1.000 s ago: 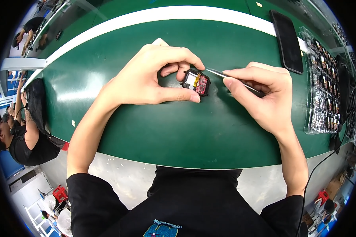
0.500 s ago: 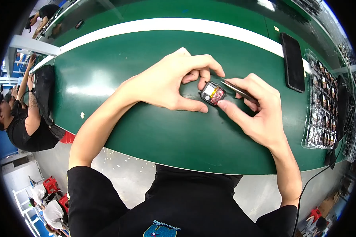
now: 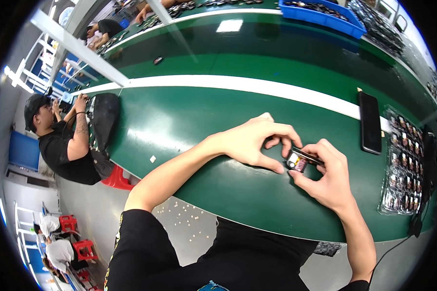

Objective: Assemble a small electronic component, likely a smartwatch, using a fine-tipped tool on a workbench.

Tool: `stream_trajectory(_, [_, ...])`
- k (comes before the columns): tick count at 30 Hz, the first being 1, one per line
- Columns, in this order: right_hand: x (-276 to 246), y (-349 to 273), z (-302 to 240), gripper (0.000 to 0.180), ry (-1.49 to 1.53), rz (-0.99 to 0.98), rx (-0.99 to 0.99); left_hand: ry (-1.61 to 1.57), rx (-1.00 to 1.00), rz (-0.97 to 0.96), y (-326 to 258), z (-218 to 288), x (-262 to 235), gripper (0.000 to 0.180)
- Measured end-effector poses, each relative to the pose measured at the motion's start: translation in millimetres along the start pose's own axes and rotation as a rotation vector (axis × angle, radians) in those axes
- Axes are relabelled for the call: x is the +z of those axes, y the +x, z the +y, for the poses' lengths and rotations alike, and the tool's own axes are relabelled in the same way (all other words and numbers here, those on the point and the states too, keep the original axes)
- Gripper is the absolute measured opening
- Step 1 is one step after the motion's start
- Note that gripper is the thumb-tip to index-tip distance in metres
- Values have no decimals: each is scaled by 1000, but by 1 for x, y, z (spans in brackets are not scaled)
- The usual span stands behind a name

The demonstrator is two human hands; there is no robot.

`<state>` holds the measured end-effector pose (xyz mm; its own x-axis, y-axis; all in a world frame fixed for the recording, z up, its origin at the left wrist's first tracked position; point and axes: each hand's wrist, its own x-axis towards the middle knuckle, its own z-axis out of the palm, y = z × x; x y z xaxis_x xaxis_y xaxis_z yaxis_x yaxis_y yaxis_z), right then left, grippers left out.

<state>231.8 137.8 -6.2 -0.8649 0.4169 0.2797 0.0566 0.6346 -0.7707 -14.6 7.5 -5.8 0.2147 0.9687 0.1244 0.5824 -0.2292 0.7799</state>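
The green table point(image 3: 189, 121) with its white stripe fills the middle of the frame; a clear tray of small parts point(image 3: 404, 165) lies at the right edge, a black phone point(image 3: 370, 122) just left of it, a black bag point(image 3: 104, 121) at centre left beside a seated person in black point(image 3: 63, 140). Right of centre, the left hand point(image 3: 250, 143) curls down, thumb and fingers closed about a small dark component point(image 3: 297, 162) resting on the table. The right hand point(image 3: 327, 177) is pinched on a thin dark tool point(image 3: 310, 156) laid across the part. The component looks light, rigid and probably delicate on top; its side edges seem the safest grip, since it could slip between fingertips
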Motion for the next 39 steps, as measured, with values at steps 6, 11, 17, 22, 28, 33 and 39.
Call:
stream_trajectory(6, [-5,-3,22,45,-4,21,-78,-331,-123,68,1,-7,-7,57])
stream_trajectory(11, [-25,0,23,46,-33,138,-90,-367,-159,140,5,-5,-8,41])
stream_trajectory(17, [-92,-38,19,39,-263,418,-88,-220,-220,474,0,-41,-48,18])
stream_trajectory(22, [-165,-101,27,41,-586,571,255,706,-244,669,-56,-124,-146,37])
stream_trajectory(28, [-195,-135,57,50,-720,618,522,1087,-881,879,-169,-224,-255,68])
stream_trajectory(33, [-199,-143,67,51,-835,655,560,930,-925,954,-169,-261,-258,52])
stream_trajectory(39, [-183,-110,41,46,-756,677,364,976,-710,948,-175,-239,-255,34])
